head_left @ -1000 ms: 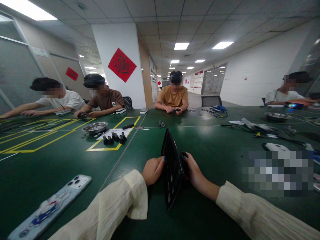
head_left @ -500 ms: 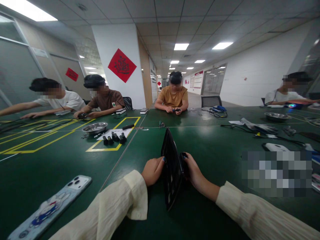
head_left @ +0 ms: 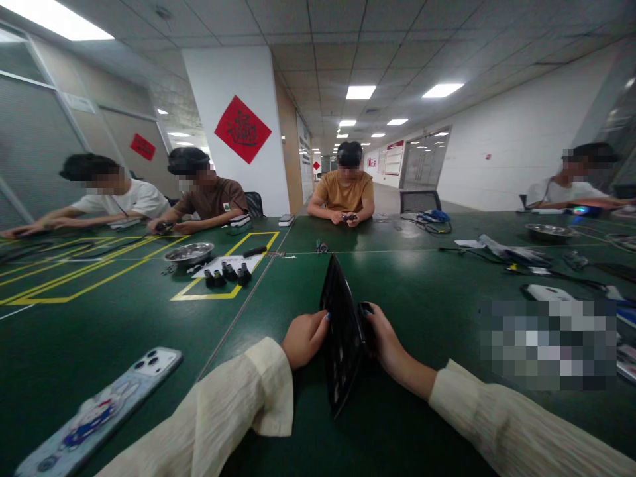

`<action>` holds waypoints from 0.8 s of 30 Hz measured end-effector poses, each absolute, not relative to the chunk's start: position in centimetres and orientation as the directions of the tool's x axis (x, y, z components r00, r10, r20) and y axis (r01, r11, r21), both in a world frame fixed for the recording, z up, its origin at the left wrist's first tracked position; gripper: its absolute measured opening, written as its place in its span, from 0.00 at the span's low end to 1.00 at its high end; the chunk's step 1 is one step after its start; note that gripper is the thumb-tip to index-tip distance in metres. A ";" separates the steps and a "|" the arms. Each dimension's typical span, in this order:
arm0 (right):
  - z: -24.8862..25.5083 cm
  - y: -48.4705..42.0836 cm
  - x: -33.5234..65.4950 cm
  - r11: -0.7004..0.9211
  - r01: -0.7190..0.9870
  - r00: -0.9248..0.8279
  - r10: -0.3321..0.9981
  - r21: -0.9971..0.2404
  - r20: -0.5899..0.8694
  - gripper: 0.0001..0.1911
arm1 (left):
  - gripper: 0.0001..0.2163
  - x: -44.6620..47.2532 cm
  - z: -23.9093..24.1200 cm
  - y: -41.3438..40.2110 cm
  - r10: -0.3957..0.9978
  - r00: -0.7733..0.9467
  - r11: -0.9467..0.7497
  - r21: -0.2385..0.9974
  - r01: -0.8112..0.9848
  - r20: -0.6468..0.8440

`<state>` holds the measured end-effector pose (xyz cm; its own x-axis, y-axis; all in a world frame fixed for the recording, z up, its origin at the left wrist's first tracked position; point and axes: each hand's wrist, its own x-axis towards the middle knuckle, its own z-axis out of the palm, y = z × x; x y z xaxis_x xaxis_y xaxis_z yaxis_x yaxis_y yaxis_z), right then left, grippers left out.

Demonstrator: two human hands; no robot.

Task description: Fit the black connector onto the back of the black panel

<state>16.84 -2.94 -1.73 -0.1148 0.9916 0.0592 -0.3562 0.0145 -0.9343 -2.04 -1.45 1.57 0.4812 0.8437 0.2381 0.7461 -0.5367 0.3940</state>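
Note:
A thin black rectangular panel (head_left: 342, 344) with a glossy edge stands upright, nearly edge-on to me, over the green table. My left hand (head_left: 304, 338) is closed at its left face, the thumb pressed against it and the other fingers curled. On the other side my right hand (head_left: 385, 334) is closed around a dark part at the panel's back; most of its fingers are hidden. What kind of device the panel is, I cannot make out.
A phone in a cartoon case (head_left: 102, 414) lies at the near left. Beyond it are several black cylindrical parts (head_left: 228, 273) and a metal bowl (head_left: 189, 253). Cables (head_left: 556, 275) and bags lie at the right. Several co-workers sit around the green table (head_left: 258, 318).
My hands and the black panel hold almost still. The co-worker at the far left has drawn an outstretched arm back in.

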 end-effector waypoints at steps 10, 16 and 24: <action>-1.8 -2.9 16.9 0.003 -0.323 -0.131 0.990 -0.946 0.048 0.18 | 0.22 -2.1 1.5 -1.4 0.846 0.476 -0.533 0.417 0.736 0.242; -2.1 -2.7 16.9 0.014 -0.342 -0.115 0.992 -0.940 0.056 0.18 | 0.21 -2.3 1.4 -1.4 0.835 0.492 -0.549 0.421 0.722 0.246; -2.3 -2.5 17.0 0.000 -0.382 -0.115 0.992 -0.924 0.048 0.17 | 0.22 -2.3 1.0 -1.2 0.849 0.460 -0.528 0.436 0.729 0.260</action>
